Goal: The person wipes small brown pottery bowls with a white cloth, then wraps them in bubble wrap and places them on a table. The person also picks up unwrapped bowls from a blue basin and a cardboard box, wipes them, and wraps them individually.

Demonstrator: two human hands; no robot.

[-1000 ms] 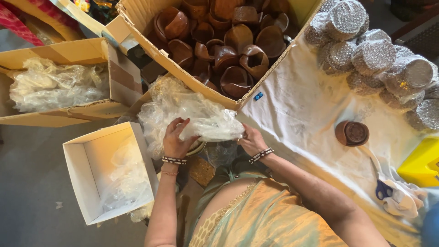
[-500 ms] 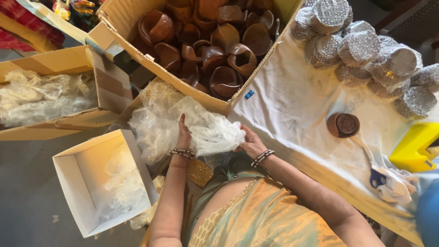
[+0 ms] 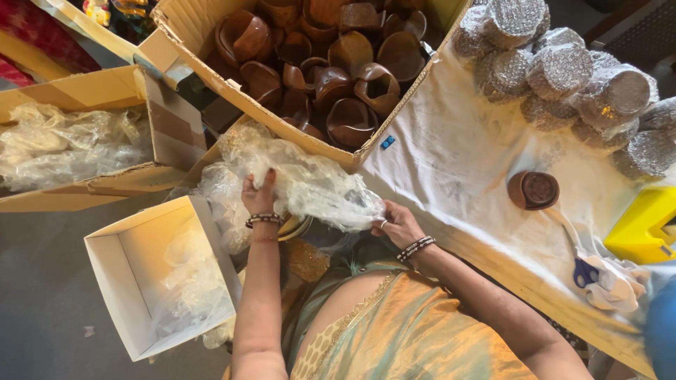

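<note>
My left hand [image 3: 258, 195] and my right hand [image 3: 396, 222] both grip a crumpled clear plastic bag [image 3: 317, 186], stretched between them in front of my lap. The left hand pinches its upper left part, the right hand holds its lower right end. More crinkled plastic [image 3: 218, 193] is heaped under and behind the bag. Both wrists wear dark beaded bracelets.
A cardboard box of brown clay cups [image 3: 338, 63] stands just beyond the hands. An open white box [image 3: 134, 281] with some plastic sits at lower left. Another cardboard box [image 3: 84, 91] holds plastic. On the white cloth [image 3: 451, 155] lie a filled clay cup [image 3: 533, 190] and silver glittery lumps [image 3: 563, 70].
Both hands stay on the plastic bag; the left hand has shifted slightly upward on it. The view has drifted a little, so everything sits further left in it.
</note>
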